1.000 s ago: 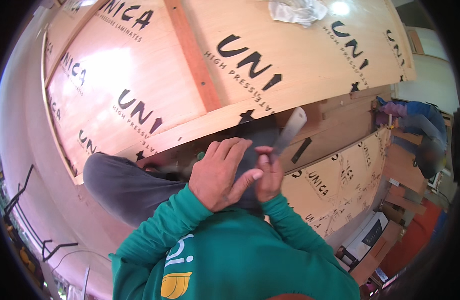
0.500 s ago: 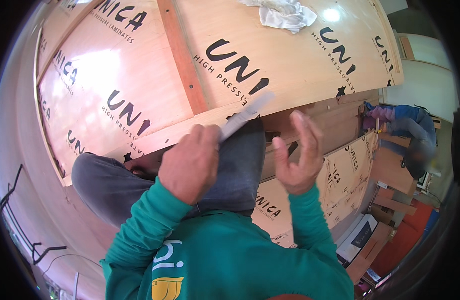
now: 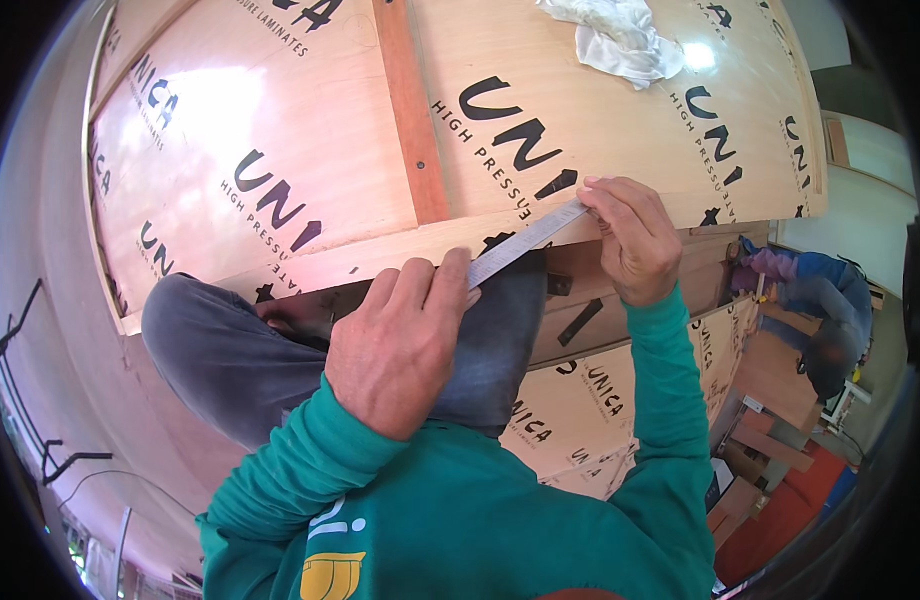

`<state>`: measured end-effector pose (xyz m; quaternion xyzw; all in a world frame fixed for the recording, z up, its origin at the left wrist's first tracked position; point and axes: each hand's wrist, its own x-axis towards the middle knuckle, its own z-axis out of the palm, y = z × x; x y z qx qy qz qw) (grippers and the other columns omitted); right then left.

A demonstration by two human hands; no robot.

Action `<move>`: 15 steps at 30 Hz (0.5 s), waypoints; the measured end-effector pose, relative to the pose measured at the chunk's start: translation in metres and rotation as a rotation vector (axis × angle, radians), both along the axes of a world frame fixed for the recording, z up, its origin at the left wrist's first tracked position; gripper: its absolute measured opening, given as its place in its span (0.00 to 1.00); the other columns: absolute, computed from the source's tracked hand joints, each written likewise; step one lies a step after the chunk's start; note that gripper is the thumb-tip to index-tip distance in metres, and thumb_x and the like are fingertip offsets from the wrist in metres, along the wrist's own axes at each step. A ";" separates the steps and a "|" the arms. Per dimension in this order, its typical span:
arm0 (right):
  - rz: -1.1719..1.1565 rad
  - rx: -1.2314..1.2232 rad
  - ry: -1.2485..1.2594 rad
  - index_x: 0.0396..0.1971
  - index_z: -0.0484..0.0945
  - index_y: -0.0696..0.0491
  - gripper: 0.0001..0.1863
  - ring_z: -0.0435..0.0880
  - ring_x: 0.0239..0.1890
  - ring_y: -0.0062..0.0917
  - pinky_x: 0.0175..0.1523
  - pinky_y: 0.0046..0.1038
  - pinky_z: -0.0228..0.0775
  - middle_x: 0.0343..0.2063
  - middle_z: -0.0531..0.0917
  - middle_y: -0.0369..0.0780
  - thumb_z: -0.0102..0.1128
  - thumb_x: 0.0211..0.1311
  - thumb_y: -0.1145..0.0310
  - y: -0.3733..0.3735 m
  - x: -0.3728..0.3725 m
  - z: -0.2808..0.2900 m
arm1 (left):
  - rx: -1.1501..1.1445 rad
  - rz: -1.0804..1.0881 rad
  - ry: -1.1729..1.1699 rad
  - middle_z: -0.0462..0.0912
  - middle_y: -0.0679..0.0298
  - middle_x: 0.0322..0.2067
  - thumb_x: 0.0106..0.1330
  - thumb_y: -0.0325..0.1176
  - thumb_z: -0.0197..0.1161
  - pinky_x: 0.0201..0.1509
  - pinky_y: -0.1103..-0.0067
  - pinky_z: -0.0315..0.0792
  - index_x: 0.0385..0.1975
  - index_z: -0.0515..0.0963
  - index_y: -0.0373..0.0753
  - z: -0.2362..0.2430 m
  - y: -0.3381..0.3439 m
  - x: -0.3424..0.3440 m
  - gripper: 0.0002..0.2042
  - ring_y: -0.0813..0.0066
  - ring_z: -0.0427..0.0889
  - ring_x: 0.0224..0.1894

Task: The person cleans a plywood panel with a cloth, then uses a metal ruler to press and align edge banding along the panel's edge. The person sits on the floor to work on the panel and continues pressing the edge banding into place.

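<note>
A flat, pale grey strip [image 3: 525, 242] with faint markings is stretched between my two hands, slanting up to the right. It may be folded paper or sandpaper; I cannot tell. My left hand [image 3: 400, 335] is closed round its lower end, above my thigh. At the upper end, my right hand [image 3: 637, 240] pinches the strip between thumb and fingers. Beneath it runs the near edge of a large framed panel [image 3: 350, 190], light wood with printed black lettering. Whether the strip touches that edge is unclear.
A crumpled white cloth [image 3: 635, 45] lies on the panel, right of a reddish wooden crosspiece [image 3: 410, 120]. Another printed panel [image 3: 580, 410] lies beside my right leg. A co-worker [image 3: 820, 300] bends down at the far right, near stacked boards [image 3: 775, 375].
My right hand was open and apart from the strip; it has moved up and taken hold of the far end. My left hand keeps its grip, slightly farther right.
</note>
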<state>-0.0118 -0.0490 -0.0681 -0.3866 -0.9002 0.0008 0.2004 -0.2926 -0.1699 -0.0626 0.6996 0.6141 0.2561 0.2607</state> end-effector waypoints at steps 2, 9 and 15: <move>0.007 -0.036 -0.014 0.48 0.90 0.54 0.18 0.90 0.50 0.38 0.54 0.35 0.85 0.45 0.91 0.42 0.72 0.58 0.86 0.004 0.002 -0.002 | -0.034 0.003 -0.036 0.77 0.60 0.33 0.73 0.32 0.70 0.34 0.65 0.77 0.57 0.81 0.42 0.001 0.003 0.002 0.15 0.59 0.82 0.33; -0.017 -0.158 -0.102 0.49 0.90 0.53 0.21 0.88 0.49 0.37 0.55 0.36 0.82 0.46 0.90 0.41 0.66 0.57 0.88 0.013 0.023 0.002 | 0.016 0.000 -0.088 0.73 0.64 0.28 0.76 0.42 0.69 0.23 0.68 0.76 0.52 0.81 0.43 -0.019 0.006 0.021 0.13 0.67 0.81 0.26; -0.012 -0.196 -0.082 0.49 0.90 0.55 0.22 0.87 0.50 0.36 0.52 0.33 0.84 0.47 0.89 0.43 0.64 0.58 0.91 0.015 0.027 -0.001 | -0.048 0.034 -0.112 0.78 0.60 0.29 0.75 0.39 0.71 0.30 0.64 0.77 0.53 0.83 0.42 -0.015 0.010 0.026 0.13 0.58 0.84 0.29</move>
